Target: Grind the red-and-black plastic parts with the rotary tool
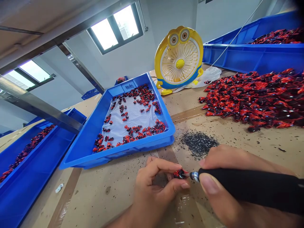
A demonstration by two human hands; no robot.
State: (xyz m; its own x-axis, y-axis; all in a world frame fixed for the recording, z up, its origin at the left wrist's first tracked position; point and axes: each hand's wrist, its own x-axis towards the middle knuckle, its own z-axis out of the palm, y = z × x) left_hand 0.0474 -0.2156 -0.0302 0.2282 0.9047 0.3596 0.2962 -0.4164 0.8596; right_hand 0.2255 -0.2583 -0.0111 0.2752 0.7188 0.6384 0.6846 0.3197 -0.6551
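Observation:
Between thumb and forefinger, my left hand (156,186) pinches a small red and black plastic part (180,174). My right hand (220,190) is wrapped round a thick black rotary tool (251,186) with a silver collar at its front end. The tool's thin bit points left and meets the part, or comes very close to it; contact is hard to make out. Just beyond the hands lies a heap of black shavings (199,144) on the brown table covering (114,190).
A blue tray (140,144) with a white liner holds scattered red and black parts. A big pile of such parts (256,98) lies at right, before another blue bin (254,58). A yellow fan (180,60) stands behind. At left are a blue bin (45,164) and metal post (40,104).

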